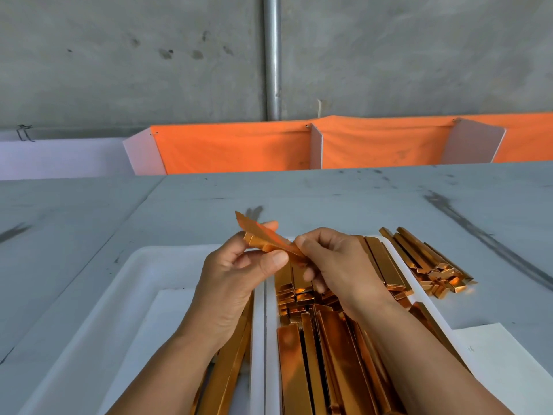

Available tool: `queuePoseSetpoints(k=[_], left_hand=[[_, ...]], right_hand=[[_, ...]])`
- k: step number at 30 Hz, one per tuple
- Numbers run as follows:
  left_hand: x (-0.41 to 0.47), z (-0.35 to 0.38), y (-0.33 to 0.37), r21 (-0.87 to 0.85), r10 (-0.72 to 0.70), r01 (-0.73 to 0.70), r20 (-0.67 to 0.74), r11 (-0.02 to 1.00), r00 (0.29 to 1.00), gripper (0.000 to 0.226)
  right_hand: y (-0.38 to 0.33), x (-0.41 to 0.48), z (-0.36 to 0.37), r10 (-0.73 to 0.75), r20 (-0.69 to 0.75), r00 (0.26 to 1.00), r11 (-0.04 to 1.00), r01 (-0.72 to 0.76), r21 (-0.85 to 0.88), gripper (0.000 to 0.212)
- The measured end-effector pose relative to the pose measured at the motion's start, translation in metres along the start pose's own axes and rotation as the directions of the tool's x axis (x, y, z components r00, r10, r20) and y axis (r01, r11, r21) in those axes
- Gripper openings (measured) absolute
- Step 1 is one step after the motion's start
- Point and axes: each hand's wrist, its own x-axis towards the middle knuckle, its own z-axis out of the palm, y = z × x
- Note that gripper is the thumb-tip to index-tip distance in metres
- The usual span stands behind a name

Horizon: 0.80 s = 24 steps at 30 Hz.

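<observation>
Gold card strip point(269, 245), light and easily creased, is pinched at both ends by the left hand point(236, 280) and right hand point(335, 265).

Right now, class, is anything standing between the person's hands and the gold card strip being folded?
Nothing visible does. The left hand and the right hand both pinch the gold card strip in their fingers, holding it in the air above the white trays.

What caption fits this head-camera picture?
Above white trays of gold strips, the left hand and right hand pinch a gold card strip.
</observation>
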Motion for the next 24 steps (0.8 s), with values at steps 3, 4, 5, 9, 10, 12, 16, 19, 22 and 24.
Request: queuePoseSetpoints(k=[3,4,5,9,10,12,16,19,22,24], left_hand=[[0.0,-0.001,0.0,0.106,0.04,-0.033,-0.065,0.994,0.997,0.033],[0.0,-0.001,0.0,0.169,0.053,-0.04,-0.076,0.985,0.996,0.03],[-0.001,-0.001,0.0,0.252,0.07,-0.048,-0.081,0.967,0.994,0.029],[-0.006,0.006,-0.005,0.559,0.106,-0.056,-0.058,0.827,0.993,0.044],[-0.006,0.007,-0.006,0.61,0.108,-0.054,-0.052,0.791,0.993,0.046],[-0.006,0.008,-0.01,0.703,0.11,-0.041,-0.054,0.71,0.992,0.046],[-0.003,0.006,-0.013,0.836,0.099,0.001,-0.066,0.549,0.993,0.047],[-0.002,0.006,-0.014,0.892,0.103,0.004,-0.057,0.453,0.993,0.049],[-0.001,0.007,-0.013,0.932,0.103,-0.007,-0.032,0.362,0.994,0.056],[-0.002,0.007,-0.012,0.948,0.105,-0.011,-0.024,0.318,0.994,0.06]], right_hand=[[0.003,0.0,0.002,-0.064,-0.018,0.998,0.984,0.06,-0.166,0.016],[0.004,0.0,0.002,-0.091,-0.036,0.995,0.977,0.082,-0.198,0.015],[0.004,0.0,0.002,-0.116,-0.051,0.992,0.973,0.103,-0.209,0.015],[0.002,-0.001,0.002,-0.206,-0.077,0.975,0.963,0.189,-0.192,0.015],[0.002,-0.002,0.003,-0.222,-0.079,0.972,0.962,0.205,-0.181,0.015],[0.001,-0.003,0.003,-0.254,-0.089,0.963,0.957,0.237,-0.167,0.015],[0.0,-0.004,0.003,-0.303,-0.109,0.947,0.945,0.285,-0.159,0.014],[0.001,-0.005,0.005,-0.321,-0.1,0.942,0.936,0.3,-0.184,0.011],[0.002,-0.005,0.006,-0.336,-0.099,0.937,0.922,0.306,-0.239,0.011],[0.002,-0.005,0.006,-0.347,-0.098,0.933,0.909,0.31,-0.278,0.012]])
